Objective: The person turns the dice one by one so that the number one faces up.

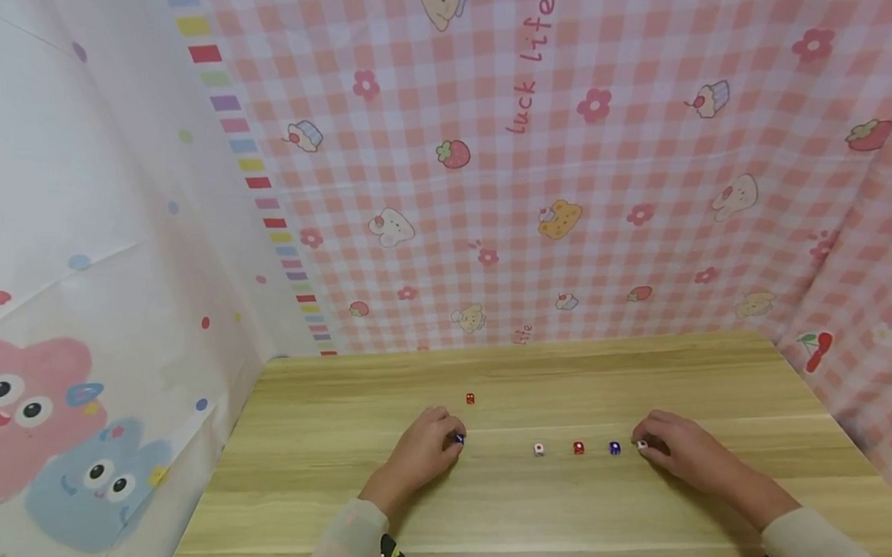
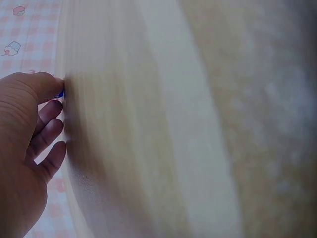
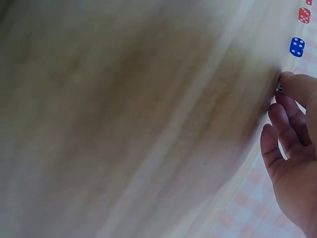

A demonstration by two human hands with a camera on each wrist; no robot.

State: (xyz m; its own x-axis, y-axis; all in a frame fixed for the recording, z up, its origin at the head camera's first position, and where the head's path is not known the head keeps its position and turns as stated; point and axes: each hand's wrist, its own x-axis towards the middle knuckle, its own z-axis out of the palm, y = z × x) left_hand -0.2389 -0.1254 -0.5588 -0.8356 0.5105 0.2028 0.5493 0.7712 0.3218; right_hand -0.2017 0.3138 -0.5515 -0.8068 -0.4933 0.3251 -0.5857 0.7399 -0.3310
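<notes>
My left hand (image 1: 421,451) pinches a dark blue die (image 1: 460,438) at the left-centre of the table. Only a sliver of that die shows under the thumb and finger in the left wrist view. Over on the right, my right hand (image 1: 685,449) holds a white die (image 1: 643,444) between thumb and finger, at the end of a row. Going left from it, the row has a blue die (image 1: 614,448), a red die (image 1: 578,448) and another white die (image 1: 539,450), with gaps between them. A second red die (image 1: 469,399) lies just beyond my left fingertips.
The wooden table (image 1: 501,517) meets a pink checked cloth (image 1: 502,193) at its back edge. A pale cloth with cartoon figures (image 1: 41,412) hangs along the left side, and more checked cloth (image 1: 880,293) hangs on the right.
</notes>
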